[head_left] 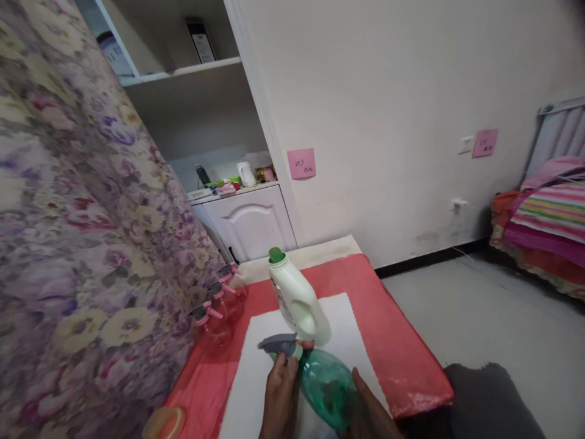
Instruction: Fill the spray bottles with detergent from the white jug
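Observation:
A green see-through spray bottle (pixel 326 385) lies tilted over the white cloth (pixel 247 390), its grey trigger head (pixel 280 346) pointing left. My left hand (pixel 280 396) is closed around the neck just under that grey head. My right hand (pixel 368 410) cups the bottle's body from the right and below, fingers mostly hidden behind it. Just behind the sprayer stands a white detergent bottle (pixel 299 300) with a green cap (pixel 276 255).
The low table has a red cover (pixel 393 341). Three pink spray bottles (pixel 223 305) stand along its left side against a floral curtain (pixel 82 244). An orange lid (pixel 167 424) sits at the near left. A white cabinet (pixel 249 222) and wall are behind; bedding (pixel 543 225) is at right.

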### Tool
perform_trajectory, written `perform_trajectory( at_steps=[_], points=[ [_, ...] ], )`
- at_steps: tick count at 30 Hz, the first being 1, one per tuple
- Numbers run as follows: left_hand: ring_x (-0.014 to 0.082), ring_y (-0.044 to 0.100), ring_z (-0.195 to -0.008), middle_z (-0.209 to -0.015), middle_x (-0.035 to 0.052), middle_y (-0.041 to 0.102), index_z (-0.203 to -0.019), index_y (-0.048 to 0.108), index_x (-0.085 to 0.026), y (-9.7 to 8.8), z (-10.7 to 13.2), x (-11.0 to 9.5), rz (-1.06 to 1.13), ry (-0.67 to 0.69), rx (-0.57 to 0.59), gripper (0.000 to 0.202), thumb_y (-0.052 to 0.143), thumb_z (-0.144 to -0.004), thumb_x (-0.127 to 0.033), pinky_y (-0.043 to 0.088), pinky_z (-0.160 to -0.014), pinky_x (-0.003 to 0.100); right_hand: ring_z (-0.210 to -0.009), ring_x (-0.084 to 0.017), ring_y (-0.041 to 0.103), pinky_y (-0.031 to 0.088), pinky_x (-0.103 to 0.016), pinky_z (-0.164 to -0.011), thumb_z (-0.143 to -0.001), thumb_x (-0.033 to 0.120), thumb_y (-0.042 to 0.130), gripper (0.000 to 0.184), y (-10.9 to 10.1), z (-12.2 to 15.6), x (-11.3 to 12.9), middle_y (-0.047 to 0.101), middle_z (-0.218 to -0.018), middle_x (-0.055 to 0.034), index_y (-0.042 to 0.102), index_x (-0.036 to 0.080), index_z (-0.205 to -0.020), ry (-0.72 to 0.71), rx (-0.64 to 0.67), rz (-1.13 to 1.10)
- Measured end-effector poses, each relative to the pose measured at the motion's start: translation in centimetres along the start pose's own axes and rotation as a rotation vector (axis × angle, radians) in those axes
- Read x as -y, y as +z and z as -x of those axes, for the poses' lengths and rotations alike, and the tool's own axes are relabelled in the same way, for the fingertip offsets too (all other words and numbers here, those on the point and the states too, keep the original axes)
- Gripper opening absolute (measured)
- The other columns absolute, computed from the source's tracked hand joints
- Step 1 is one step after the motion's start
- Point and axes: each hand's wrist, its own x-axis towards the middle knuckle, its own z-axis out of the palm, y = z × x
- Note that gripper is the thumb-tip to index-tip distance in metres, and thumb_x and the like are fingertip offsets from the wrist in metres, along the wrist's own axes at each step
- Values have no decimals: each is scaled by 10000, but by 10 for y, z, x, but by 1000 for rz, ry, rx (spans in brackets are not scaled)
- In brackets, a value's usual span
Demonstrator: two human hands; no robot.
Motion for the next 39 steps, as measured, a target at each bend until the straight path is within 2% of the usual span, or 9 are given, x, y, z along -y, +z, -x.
perform_trajectory(
  at_steps=[3,7,13,15,19,22,25,30,39],
  points=[
    [287,605,-1136,-1155,114,713,-1071,698,-176,0,-2,0,-56,20,4,397,674,-821,-484,463,-933,351,-519,-121,585,423,-218,-446,-785,685,625,663,-2,0,-5,753,-972,-76,610,217,-1255,-69,1,-32],
    [300,619,-1116,-1147,126,715,-1087,698,-164,2,-2,-2,-73,42,-23,447,695,-790,-499,481,-923,363,-464,-90,547,431,-196,-443,-714,589,758,626,-15,-2,-12,716,-767,12,605,258,-1223,-104,-29,-5],
    [295,663,-1021,-1105,126,734,-1113,697,-166,5,1,-3,-87,15,-3,511,715,-753,-528,500,-898,378,-306,-38,386,216,-137,-311,-773,831,439,790,-13,-3,-6,657,-491,-43,724,97,-844,105,-79,10],
    [297,661,-1025,-1102,130,734,-1114,698,-161,5,0,-2,-96,15,2,522,720,-745,-529,496,-905,384,-303,-45,413,239,-136,-310,-800,830,383,823,-10,-3,-4,659,-479,-65,722,80,-805,130,-85,-5],
    [305,658,-1031,-1087,137,736,-1078,710,-149,2,-2,-1,-104,21,-18,518,722,-735,-537,497,-908,390,-430,-105,580,458,-197,-427,-775,750,570,673,-12,-4,-9,723,-649,-27,681,163,-1085,75,-71,-67],
    [300,663,-1006,-1037,126,748,-1065,718,-152,0,-3,0,-129,41,-43,494,732,-731,-515,500,-903,382,-503,-120,626,521,-243,-504,-716,656,717,668,-22,-7,-15,748,-784,-13,612,211,-1203,0,-55,-68],
    [300,671,-962,-981,118,757,-1054,725,-150,2,-3,-1,-151,42,-26,493,741,-720,-513,512,-877,389,-431,-107,595,472,-220,-424,-707,712,678,731,-30,-8,-17,764,-817,-48,611,170,-1193,-40,-76,-21],
    [309,676,-977,-1047,129,752,-1054,723,-152,6,-1,-3,-144,11,34,506,738,-717,-528,522,-855,389,-303,-75,495,254,-159,-311,-798,843,354,881,-26,-6,-11,730,-607,-106,677,64,-1052,90,-52,43],
    [313,676,-1017,-1029,131,760,-1049,727,-152,5,-2,-1,-101,34,-75,517,754,-699,-532,490,-935,414,-461,-114,572,461,-247,-442,-791,645,643,680,-13,-4,-7,738,-933,-55,518,244,-1326,-194,4,73]
  ],
)
